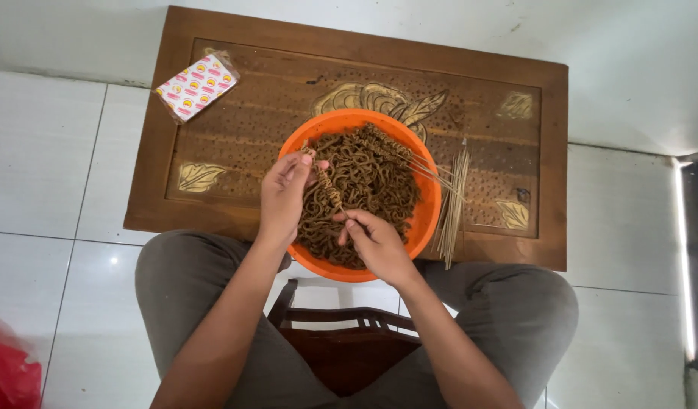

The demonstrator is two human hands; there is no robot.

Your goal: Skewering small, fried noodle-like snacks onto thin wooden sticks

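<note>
Pinching one loaded skewer (324, 182), both hands (284, 193) (375, 241) grasp it over the orange bowl (428, 212).

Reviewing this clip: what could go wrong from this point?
The orange bowl overhangs the wooden table's near edge, so a push might tip it. The skewer held between left hand and right hand could prick a finger. Loose sticks may roll off.
</note>
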